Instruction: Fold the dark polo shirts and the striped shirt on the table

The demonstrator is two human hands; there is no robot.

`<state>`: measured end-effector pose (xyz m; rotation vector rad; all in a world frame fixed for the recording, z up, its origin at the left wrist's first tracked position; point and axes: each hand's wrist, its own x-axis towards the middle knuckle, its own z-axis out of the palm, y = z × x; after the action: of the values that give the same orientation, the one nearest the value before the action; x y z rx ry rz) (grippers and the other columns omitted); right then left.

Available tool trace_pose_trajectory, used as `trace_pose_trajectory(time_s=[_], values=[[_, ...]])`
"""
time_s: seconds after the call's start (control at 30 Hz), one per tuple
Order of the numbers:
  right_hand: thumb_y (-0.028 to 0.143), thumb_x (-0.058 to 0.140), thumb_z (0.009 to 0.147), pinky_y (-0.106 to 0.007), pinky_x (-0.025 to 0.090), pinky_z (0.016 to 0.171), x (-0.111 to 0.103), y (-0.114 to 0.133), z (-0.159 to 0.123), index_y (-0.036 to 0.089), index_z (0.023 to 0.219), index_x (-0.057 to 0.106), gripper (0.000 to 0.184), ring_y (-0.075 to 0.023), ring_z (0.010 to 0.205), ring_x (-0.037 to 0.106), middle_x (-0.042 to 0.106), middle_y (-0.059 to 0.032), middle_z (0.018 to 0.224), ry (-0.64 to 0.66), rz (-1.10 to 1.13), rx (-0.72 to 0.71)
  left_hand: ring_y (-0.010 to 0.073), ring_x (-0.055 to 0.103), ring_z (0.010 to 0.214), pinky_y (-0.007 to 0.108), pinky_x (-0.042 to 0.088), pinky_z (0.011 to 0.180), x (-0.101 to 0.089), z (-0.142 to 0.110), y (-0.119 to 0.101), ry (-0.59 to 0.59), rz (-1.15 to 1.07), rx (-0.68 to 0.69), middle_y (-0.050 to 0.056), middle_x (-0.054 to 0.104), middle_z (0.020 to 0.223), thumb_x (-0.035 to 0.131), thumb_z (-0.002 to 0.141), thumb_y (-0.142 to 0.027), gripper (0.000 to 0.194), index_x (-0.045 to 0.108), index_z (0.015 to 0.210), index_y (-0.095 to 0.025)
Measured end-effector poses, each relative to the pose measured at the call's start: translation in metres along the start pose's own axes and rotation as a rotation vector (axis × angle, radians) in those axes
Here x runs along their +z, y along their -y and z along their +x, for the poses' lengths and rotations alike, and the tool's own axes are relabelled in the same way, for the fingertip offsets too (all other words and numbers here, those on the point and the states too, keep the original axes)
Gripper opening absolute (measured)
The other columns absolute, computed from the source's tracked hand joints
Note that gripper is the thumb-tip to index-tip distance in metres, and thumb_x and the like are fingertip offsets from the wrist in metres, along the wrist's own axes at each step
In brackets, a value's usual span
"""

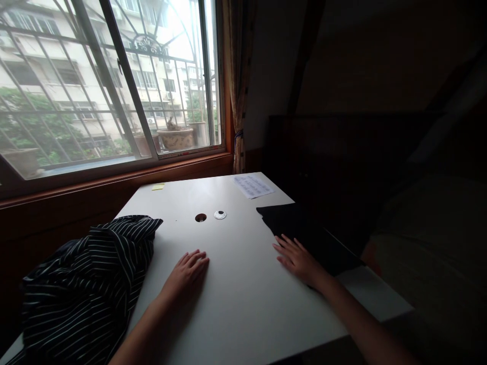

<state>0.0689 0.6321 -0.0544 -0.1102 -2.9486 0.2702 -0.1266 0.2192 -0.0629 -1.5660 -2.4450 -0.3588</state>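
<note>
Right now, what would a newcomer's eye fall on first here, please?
Probably the bright framed glass window at upper left. Next, the black, white-striped cloth heaped along the left edge of the white table, and the flat black cloth toward its right edge, overlapped in view by the bare right hand.

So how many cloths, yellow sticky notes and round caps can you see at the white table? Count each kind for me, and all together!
Cloths: 2 (the white-striped dark cloth and the plain black cloth)
Yellow sticky notes: 1
Round caps: 1
Total: 4
</note>
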Motion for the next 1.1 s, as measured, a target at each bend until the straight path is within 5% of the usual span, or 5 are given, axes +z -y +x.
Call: trace_pose_trajectory(time_s=[0.23, 0.43, 0.57, 0.77, 1.1], values=[[0.048, 0.04, 0.101, -0.049, 0.044, 0.111, -0.004, -0.001, -0.019, 0.026, 0.134, 0.064, 0.046, -0.028, 0.133, 0.054, 0.064, -0.0054, 0.137, -0.193, 0.467, 0.105, 0.0253, 0.057, 0.129, 0.048, 0.047, 0.108, -0.016, 0.001, -0.009, -0.004, -0.068, -0.007, 0.005, 0.065, 0.136, 0.046, 0.099, -0.023, 0.035, 0.063, 0.129, -0.029], [0.043, 0.04, 0.101, -0.048, 0.05, 0.105, 0.0, -0.007, -0.017, 0.027, 0.123, 0.068, 0.04, -0.0267, 0.12, 0.062, 0.07, -0.0061, 0.125, -0.439, 0.406, 0.095, 0.0225, 0.071, 0.098, 0.036, 0.06, 0.082, -0.078, -0.012, -0.021, -0.038, -0.066, -0.222, 0.004, 0.073, 0.117, 0.043, 0.101, -0.037, 0.034, 0.065, 0.126, -0.03], [0.041, 0.041, 0.1, -0.047, 0.051, 0.101, 0.001, -0.004, -0.014, 0.028, 0.12, 0.069, 0.037, -0.0271, 0.115, 0.062, 0.072, -0.0058, 0.118, -0.469, 0.294, 0.039, 0.0288, 0.056, 0.125, 0.044, 0.05, 0.103, -0.126, -0.049, 0.02, -0.258, 0.155, -0.457, 0.008, 0.061, 0.137, 0.045, 0.097, -0.045, 0.043, 0.061, 0.132, -0.026], [0.042, 0.042, 0.099, -0.048, 0.052, 0.098, 0.002, -0.004, -0.013, 0.028, 0.118, 0.069, 0.036, -0.0278, 0.113, 0.062, 0.073, -0.0058, 0.116, -0.473, 0.252, 0.041, 0.0425, 0.05, 0.13, 0.054, 0.045, 0.102, -0.153, -0.109, 0.098, -0.207, 0.344, -0.978, 0.027, 0.053, 0.14, 0.047, 0.089, -0.058, 0.081, 0.04, 0.148, -0.002], [0.038, 0.042, 0.098, -0.049, 0.056, 0.092, 0.002, 0.0, -0.013, 0.028, 0.111, 0.072, 0.034, -0.0286, 0.104, 0.066, 0.074, -0.0074, 0.107, -0.413, 0.206, -0.011, 0.027, 0.07, 0.087, 0.036, 0.05, 0.073, -0.136, -0.042, 0.032, -0.298, 0.331, -0.677, 0.006, 0.076, 0.103, 0.045, 0.098, -0.033, 0.031, 0.072, 0.113, -0.025]])
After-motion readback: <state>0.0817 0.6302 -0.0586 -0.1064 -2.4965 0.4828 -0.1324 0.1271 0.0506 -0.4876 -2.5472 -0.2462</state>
